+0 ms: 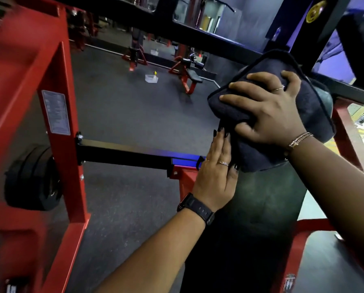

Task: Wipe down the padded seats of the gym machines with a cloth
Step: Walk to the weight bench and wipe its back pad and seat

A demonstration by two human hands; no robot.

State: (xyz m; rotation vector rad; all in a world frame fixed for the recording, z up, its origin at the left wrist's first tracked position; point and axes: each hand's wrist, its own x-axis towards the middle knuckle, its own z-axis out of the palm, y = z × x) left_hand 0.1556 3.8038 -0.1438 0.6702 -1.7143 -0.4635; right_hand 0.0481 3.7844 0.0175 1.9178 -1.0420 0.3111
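A long black padded bench seat runs from the bottom centre up to the right. A dark folded cloth is draped over its far end. My right hand lies on top of the cloth with fingers spread and curled over it, pressing it onto the pad. My left hand rests flat against the pad's left side just below the cloth, fingers straight, fingertips touching the cloth's lower edge.
The red machine frame stands close on the left with black weight plates on its peg. A black crossbar joins frame and bench. Black bars pass overhead. Red benches and a clear box stand on the dark rubber floor beyond.
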